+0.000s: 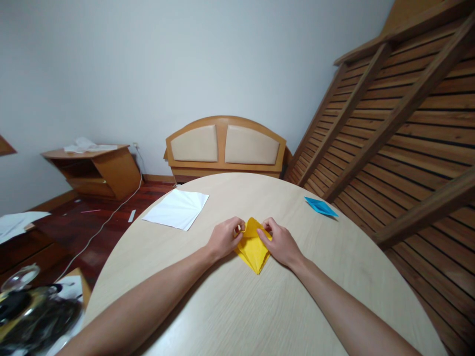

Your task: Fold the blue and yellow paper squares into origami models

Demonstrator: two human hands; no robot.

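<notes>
Head view, nearest first: both forearms reach in over the near edge of the round table (230, 306), and the two hands meet a little past its middle on a yellow folded paper (253, 249), a kite-like shape lying flat with its sharp tip pointing back toward the near edge. The left hand (223, 239) pinches the paper's upper left flap between thumb and fingers, and the right hand (281, 244) pinches the upper right flap the same way, so both are closed on the paper, neither free. The likeliest slip, as I judge it, is uneven pull: if one hand tugs harder, the flaps could crease off-line or the thin tip could tear. With nothing pressing the lower tip down, the whole piece could also slide on the smooth wood. Farther out, a white sheet (177, 209) lies near the far left edge and a blue folded paper (320, 206) near the far right edge, both well apart from the hands
</notes>
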